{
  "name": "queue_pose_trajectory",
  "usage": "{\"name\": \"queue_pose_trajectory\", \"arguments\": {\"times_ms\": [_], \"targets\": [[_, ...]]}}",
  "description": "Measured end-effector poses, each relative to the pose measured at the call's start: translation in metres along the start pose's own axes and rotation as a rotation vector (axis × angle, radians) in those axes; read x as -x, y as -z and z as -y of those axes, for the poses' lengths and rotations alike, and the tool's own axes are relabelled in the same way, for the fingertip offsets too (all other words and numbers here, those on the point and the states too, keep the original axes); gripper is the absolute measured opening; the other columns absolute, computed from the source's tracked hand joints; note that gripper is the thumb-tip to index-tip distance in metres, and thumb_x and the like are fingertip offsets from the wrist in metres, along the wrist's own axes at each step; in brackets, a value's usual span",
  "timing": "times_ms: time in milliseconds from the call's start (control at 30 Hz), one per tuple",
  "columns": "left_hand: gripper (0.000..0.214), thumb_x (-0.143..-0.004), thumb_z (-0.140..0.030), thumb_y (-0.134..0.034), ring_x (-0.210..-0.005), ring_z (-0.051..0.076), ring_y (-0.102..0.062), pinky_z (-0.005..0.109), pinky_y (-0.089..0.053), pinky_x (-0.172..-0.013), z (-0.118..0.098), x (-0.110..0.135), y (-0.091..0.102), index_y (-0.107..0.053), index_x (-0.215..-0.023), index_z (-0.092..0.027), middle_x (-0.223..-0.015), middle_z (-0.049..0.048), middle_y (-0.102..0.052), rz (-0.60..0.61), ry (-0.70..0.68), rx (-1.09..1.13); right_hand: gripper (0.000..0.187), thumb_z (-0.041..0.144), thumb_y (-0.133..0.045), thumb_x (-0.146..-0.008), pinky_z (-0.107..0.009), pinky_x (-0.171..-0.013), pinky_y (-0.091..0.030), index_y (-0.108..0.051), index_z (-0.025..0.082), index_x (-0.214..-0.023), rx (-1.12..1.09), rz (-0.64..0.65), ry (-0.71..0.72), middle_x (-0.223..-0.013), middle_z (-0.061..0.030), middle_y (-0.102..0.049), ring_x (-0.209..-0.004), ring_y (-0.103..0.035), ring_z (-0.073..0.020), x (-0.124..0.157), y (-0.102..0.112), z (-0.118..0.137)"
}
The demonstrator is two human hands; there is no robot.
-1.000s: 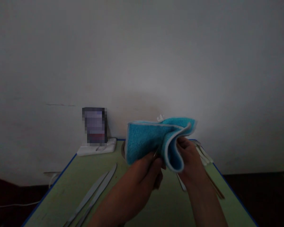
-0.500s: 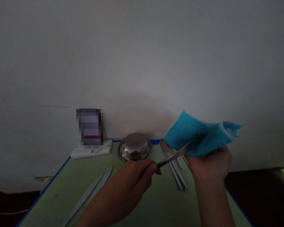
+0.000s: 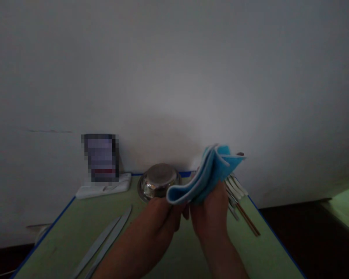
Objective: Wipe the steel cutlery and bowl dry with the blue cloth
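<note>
A folded blue cloth (image 3: 211,176) with pale edges is gripped in my right hand (image 3: 212,211), raised above the table. My left hand (image 3: 164,217) is closed beside it, over the near side of the upturned metal bowl (image 3: 160,180). The table knife that showed in my left hand earlier is now hidden behind the cloth and fingers. My hands are close together, with the cloth's lower fold reaching over my left fingers.
Two long blades (image 3: 113,236) lie at the left of the green table (image 3: 182,259). At the right are chopsticks (image 3: 248,221) and several white-handled utensils (image 3: 235,186). A blurred-out screen device (image 3: 102,159) stands on a white base (image 3: 104,189) against the wall (image 3: 174,77).
My right hand has moved left with the cloth, up to my left hand, and the cloth has folded over. The knife has passed out of sight. The view has turned slightly right.
</note>
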State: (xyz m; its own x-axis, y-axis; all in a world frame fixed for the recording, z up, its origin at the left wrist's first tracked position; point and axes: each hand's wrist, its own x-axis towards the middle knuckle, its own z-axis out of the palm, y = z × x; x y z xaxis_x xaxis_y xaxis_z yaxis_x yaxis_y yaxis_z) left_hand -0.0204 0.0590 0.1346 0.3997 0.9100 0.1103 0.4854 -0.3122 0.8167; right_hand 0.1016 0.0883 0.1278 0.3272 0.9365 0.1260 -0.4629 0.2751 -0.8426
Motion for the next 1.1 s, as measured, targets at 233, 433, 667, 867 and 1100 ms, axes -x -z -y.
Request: {"name": "queue_pose_trajectory", "arguments": {"times_ms": [233, 433, 667, 867, 1100], "targets": [[0.020, -0.088, -0.035, -0.037, -0.066, 0.015, -0.051, 0.026, -0.042, -0.064, 0.008, 0.000, 0.007, -0.053, -0.088, -0.023, -0.077, -0.0002, -0.058, -0.021, 0.005, -0.047, 0.028, 0.045, -0.044, -0.080, -0.020, -0.030, -0.028, -0.038, 0.023, -0.064, -0.198, -0.125, -0.232, -0.044, 0.0095, -0.036, -0.033, -0.036, -0.0079, 0.014, -0.019, -0.008], [0.030, -0.090, -0.042, -0.033, -0.069, 0.014, -0.054, 0.026, -0.039, -0.066, 0.003, 0.003, 0.008, -0.053, -0.079, -0.023, -0.074, -0.0025, -0.058, 0.136, 0.075, -0.144, 0.004, 0.022, -0.053, -0.070, -0.014, -0.038, -0.030, -0.049, 0.020, -0.071, -0.557, -0.025, -0.108, -0.052, 0.0094, -0.039, -0.040, -0.036, -0.0025, -0.018, 0.011, 0.013], [0.032, -0.090, -0.044, -0.031, -0.067, 0.014, -0.055, 0.025, -0.038, -0.063, -0.003, 0.001, 0.002, -0.054, -0.079, -0.024, -0.072, -0.0033, -0.058, 0.174, 0.076, -0.154, 0.006, 0.023, -0.054, -0.070, -0.013, -0.039, -0.030, -0.051, 0.019, -0.072, -0.642, 0.066, 0.042, -0.055, 0.0082, -0.037, -0.043, -0.036, -0.0017, -0.032, 0.039, 0.027], [0.026, -0.087, -0.039, -0.036, -0.069, 0.016, -0.054, 0.027, -0.041, -0.066, 0.000, -0.001, 0.001, -0.055, -0.081, -0.023, -0.076, -0.0001, -0.060, 0.074, 0.061, -0.153, 0.007, 0.025, -0.051, -0.072, -0.015, -0.036, -0.029, -0.048, 0.020, -0.067, -0.542, -0.004, -0.113, -0.051, 0.0098, -0.037, -0.038, -0.034, -0.0029, -0.014, 0.003, 0.007], [0.026, -0.088, -0.037, -0.035, -0.069, 0.018, -0.055, 0.030, -0.041, -0.066, 0.010, -0.007, 0.004, -0.055, -0.081, -0.021, -0.077, 0.0013, -0.061, -0.037, 0.043, -0.220, 0.026, 0.046, -0.049, -0.078, -0.025, -0.062, -0.049, -0.056, 0.022, -0.084, -0.337, -0.176, -0.288, -0.079, 0.0018, -0.065, -0.077, -0.061, -0.0130, -0.003, -0.011, -0.017]]}}
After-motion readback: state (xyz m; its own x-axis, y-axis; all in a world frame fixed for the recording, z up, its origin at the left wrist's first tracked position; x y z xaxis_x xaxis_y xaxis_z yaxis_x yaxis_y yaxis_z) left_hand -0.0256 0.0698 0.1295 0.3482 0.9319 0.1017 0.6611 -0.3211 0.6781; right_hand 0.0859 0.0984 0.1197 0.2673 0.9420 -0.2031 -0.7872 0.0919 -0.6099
